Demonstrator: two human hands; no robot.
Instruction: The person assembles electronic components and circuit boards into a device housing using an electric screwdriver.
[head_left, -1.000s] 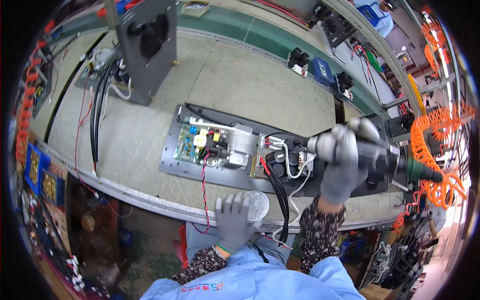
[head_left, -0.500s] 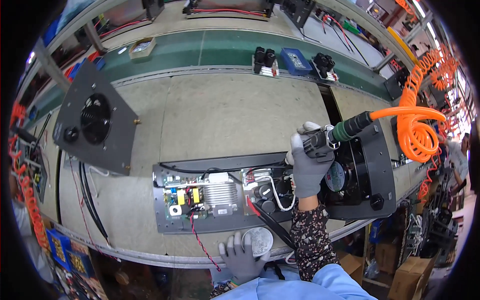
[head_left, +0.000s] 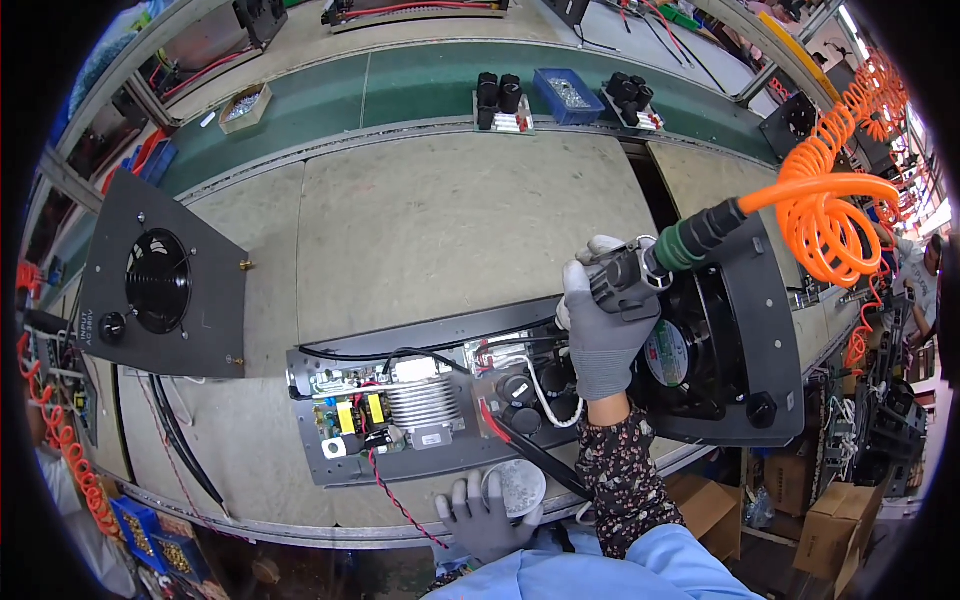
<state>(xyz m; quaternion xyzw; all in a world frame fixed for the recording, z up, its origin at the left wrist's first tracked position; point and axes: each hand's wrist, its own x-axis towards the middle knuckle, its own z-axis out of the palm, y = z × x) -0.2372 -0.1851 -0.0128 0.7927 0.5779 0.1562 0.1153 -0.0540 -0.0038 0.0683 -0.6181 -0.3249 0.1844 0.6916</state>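
Observation:
My right hand, in a grey glove, is closed round a black air tool with a green-and-black hose fitting. It is over the chassis, beside a black fan; the tool's tip is hidden behind the hand. The long grey metal chassis carries circuit boards, a ribbed heat sink, black capacitors and cables. My gloved left hand holds a round dish of small shiny pieces between thumb and index finger, near the table's front edge. Its other fingers are spread.
A grey panel with a fan stands at the left. An orange coiled hose hangs at the right. Along the green belt are a blue bin, capacitor boards and a small box. Cardboard boxes stand low right.
The view has shifted, moving the chassis and fan panel left and downward in the picture. Both hands keep their holds; the right stays beside the fan with the air tool.

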